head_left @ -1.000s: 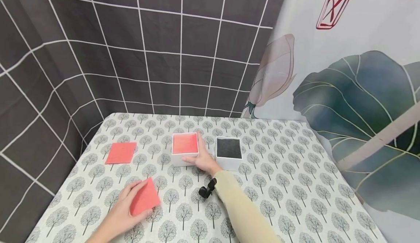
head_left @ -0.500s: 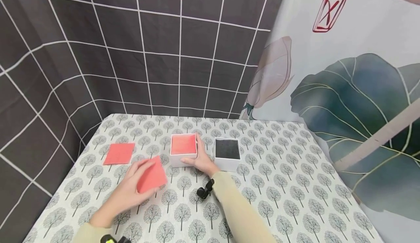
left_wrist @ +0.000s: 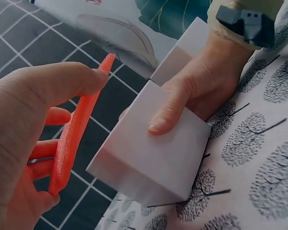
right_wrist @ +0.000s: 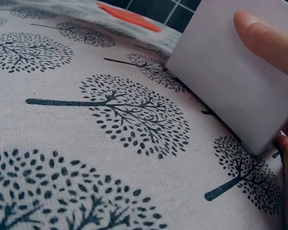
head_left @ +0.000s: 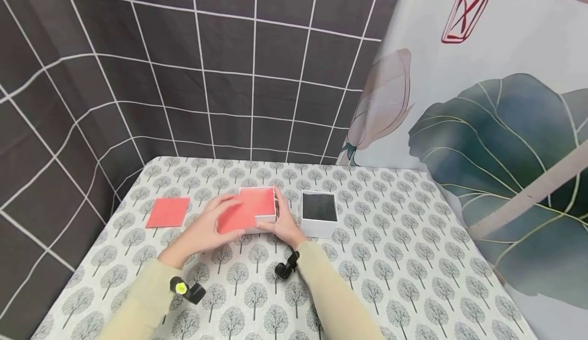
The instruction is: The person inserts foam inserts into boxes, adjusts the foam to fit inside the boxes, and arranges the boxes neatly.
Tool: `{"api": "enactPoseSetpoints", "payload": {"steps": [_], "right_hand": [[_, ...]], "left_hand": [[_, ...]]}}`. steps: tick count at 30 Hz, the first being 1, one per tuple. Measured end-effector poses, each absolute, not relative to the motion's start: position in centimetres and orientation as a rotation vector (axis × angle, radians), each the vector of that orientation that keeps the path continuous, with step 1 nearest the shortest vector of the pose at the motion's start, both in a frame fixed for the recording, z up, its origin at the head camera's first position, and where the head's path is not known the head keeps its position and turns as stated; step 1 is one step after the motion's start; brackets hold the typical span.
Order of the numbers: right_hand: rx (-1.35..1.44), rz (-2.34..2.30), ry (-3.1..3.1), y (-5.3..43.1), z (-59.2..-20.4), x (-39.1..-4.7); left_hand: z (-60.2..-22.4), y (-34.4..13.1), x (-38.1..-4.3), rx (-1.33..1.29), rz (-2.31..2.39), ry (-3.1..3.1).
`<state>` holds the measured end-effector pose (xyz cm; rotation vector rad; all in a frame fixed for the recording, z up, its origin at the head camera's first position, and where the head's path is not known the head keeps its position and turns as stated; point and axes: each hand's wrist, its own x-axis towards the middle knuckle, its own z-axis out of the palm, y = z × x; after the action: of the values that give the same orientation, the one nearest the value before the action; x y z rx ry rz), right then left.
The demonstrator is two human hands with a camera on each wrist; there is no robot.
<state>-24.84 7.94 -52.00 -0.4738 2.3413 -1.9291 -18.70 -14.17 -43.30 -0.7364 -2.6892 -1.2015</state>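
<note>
In the head view my left hand [head_left: 202, 234] holds a thin red square pad [head_left: 235, 219] between thumb and fingers. The pad is tilted at the left side of a white square box [head_left: 265, 218] and overlaps part of it; in the left wrist view a gap shows between the pad [left_wrist: 76, 136] and the box [left_wrist: 139, 139]. My right hand [head_left: 286, 226] grips the box from its right side, thumb on the front wall, fingers mostly hidden behind. Red fills the box's open top.
Another red square pad [head_left: 168, 212] lies flat on the tree-patterned tablecloth [head_left: 390, 273] at the left. Just right of my right hand stands a second white box [head_left: 318, 229] with black inside. Behind the table hangs a dark checked curtain [head_left: 220, 95].
My left hand has carried the red pad forward and to the right, up to the box. My right hand stays on the box, which has hardly moved.
</note>
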Motion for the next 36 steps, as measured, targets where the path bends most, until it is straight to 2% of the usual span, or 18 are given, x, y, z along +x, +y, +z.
{"api": "enactPoseSetpoints", "payload": {"steps": [11,19,26,31,36], "right_hand": [[-0.479,-1.914,2.336,8.1,-52.1,-25.0],[-0.507,-1.942,2.342,8.1,-52.2,-25.1],[-0.483,-1.901,2.314,8.2,-50.3,-24.1],[-0.458,-1.889,2.335,8.1,-52.1,-24.9],[-0.469,-1.893,2.363,8.1,-52.0,-24.9]], "left_hand": [[-43.2,-12.1,-23.2,-0.841,-1.174,-2.738],[-43.1,-11.2,-24.1,-0.885,-1.172,-2.753],[-43.1,-10.9,-25.0,-1.001,-1.083,-2.779],[-43.6,-10.6,-25.2,-1.013,-1.027,-2.784],[-43.8,-10.4,-25.4,-0.992,-0.994,-2.796]]}}
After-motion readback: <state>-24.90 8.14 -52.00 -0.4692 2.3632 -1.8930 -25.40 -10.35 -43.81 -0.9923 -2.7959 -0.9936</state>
